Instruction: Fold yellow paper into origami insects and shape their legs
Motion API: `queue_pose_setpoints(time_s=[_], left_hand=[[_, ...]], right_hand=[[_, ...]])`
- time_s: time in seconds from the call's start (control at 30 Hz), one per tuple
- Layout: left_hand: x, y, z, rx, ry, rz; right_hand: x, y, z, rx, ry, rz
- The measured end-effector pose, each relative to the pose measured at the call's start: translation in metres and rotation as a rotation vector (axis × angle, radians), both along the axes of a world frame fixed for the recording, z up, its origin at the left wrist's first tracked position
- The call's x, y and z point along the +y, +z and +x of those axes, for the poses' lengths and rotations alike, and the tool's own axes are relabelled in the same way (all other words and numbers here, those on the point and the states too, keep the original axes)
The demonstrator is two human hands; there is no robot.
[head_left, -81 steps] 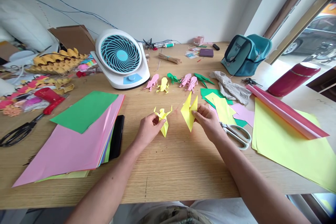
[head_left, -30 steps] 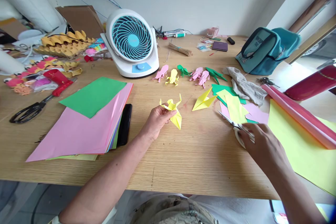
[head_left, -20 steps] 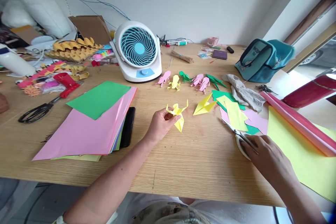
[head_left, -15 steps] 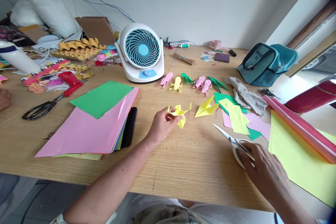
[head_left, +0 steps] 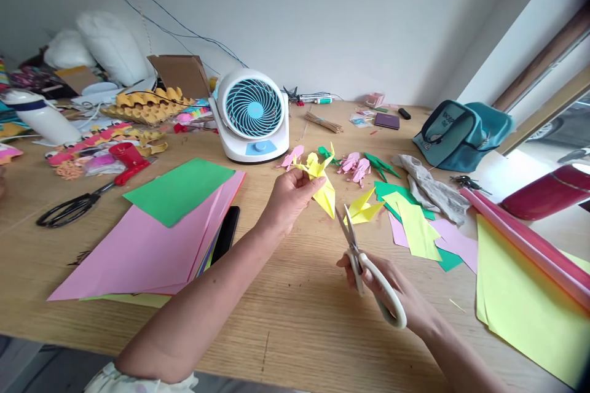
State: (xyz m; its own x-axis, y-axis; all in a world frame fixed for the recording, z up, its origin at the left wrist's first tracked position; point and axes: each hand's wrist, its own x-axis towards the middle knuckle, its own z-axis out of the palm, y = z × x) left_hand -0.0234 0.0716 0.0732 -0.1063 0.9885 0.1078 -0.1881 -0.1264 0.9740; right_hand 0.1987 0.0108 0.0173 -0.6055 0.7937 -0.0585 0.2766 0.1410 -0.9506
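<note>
My left hand [head_left: 291,196] pinches a folded yellow paper figure [head_left: 321,182] and holds it up above the wooden table [head_left: 304,301]. My right hand [head_left: 402,298] grips white-handled scissors [head_left: 364,261], blades pointing up toward the figure's lower tip without touching it. A second folded yellow piece [head_left: 362,209] lies on the table just right of the blades. Small pink, yellow and green paper figures [head_left: 354,166] stand in a row behind.
A stack of coloured sheets [head_left: 157,227] with a green one on top lies left, beside a black phone [head_left: 225,235]. A white-and-blue fan [head_left: 252,115], black scissors [head_left: 69,209], paper scraps [head_left: 419,227], a teal bag [head_left: 461,135], rolled pink paper [head_left: 525,239], a large yellow sheet [head_left: 534,295].
My right hand put the second yellow piece down, picked up the scissors at the right and brought them to the middle. My left hand lifted its yellow figure.
</note>
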Motion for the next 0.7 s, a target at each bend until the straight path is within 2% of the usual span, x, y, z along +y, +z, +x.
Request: queue_pose_setpoints(time_s=[0.17,0.53,0.7], left_hand=[[0.0,-0.001,0.005,0.007,0.007,-0.036],[-0.003,-0.011,0.011,0.224,-0.019,-0.015],[-0.006,-0.01,0.013,0.17,-0.044,-0.035]], right_hand=[[-0.013,0.0,-0.004,0.014,0.008,-0.069],[-0.02,-0.006,-0.005,0.01,-0.009,-0.119],[-0.018,-0.013,-0.005,0.036,-0.058,-0.155]])
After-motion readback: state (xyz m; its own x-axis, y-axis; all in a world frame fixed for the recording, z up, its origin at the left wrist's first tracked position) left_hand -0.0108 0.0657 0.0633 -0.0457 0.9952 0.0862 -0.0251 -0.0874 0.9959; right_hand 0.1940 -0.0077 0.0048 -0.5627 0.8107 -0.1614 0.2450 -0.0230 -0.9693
